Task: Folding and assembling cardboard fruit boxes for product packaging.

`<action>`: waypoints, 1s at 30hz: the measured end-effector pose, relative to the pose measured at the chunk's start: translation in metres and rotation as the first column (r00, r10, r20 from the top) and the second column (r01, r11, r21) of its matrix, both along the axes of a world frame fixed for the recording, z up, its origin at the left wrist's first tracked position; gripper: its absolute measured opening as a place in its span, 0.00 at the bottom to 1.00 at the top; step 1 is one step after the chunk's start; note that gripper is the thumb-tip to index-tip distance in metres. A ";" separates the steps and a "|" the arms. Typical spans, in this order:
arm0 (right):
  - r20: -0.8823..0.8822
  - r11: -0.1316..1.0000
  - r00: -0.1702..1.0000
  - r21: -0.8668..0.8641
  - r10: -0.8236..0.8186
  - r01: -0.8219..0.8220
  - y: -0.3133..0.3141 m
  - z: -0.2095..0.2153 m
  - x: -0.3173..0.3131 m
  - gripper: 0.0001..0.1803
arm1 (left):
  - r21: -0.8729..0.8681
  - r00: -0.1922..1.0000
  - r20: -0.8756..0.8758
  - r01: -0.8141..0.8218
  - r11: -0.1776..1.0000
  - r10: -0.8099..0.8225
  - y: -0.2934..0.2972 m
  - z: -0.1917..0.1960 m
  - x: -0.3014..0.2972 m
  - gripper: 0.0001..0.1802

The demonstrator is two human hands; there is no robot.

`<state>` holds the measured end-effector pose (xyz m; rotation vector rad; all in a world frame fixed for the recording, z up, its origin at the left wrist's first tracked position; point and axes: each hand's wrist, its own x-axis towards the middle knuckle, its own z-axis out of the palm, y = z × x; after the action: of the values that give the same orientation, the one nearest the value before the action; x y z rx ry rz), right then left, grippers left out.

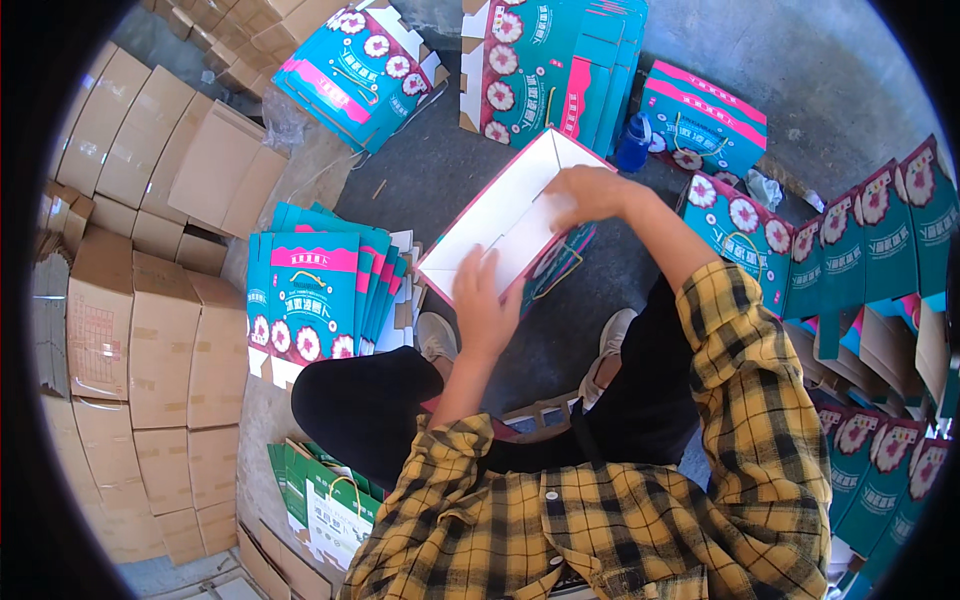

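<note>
A cardboard gift box (498, 225) stands between my hands, tilted, its white face up. Teal printing and a yellow cord handle show on its near right side. My left hand (487, 305) lies against the near left part of the white face, fingers spread and thumb apart. At the box's right end, my right hand (588, 197) has its fingers curled over the white flaps near the edge. The fingertips of that hand are partly hidden. My legs are bent on either side below the box.
Flat teal cartons (305, 290) are stacked at left, with more stacks (550, 75) at the back. Finished-looking boxes (705, 115) and a blue bottle (633, 142) stand back right. Rows of teal boxes (865, 240) line the right. Brown cartons (160, 340) pile up at left.
</note>
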<state>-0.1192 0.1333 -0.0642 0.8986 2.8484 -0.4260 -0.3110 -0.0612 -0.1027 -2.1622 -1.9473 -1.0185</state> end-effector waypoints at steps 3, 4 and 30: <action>-0.344 0.975 0.912 -0.088 -0.223 0.205 0.021 -0.012 0.014 0.28 | 0.129 0.973 0.060 -0.230 0.965 0.224 -0.007 0.001 -0.028 0.31; -0.395 0.934 0.856 -0.013 -0.334 0.358 0.027 -0.014 0.019 0.29 | 0.127 0.971 0.064 -0.235 0.964 0.229 -0.003 -0.007 -0.043 0.31; -0.210 0.237 0.485 -0.972 -0.849 -0.006 0.051 -0.001 0.055 0.23 | -0.233 -0.127 0.955 0.241 0.942 0.269 -0.003 -0.040 -0.099 0.25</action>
<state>-0.0641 0.1846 -0.0657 1.4885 1.8192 -2.7091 -0.4096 -0.0646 -0.1430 -1.0506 -2.5929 -3.3386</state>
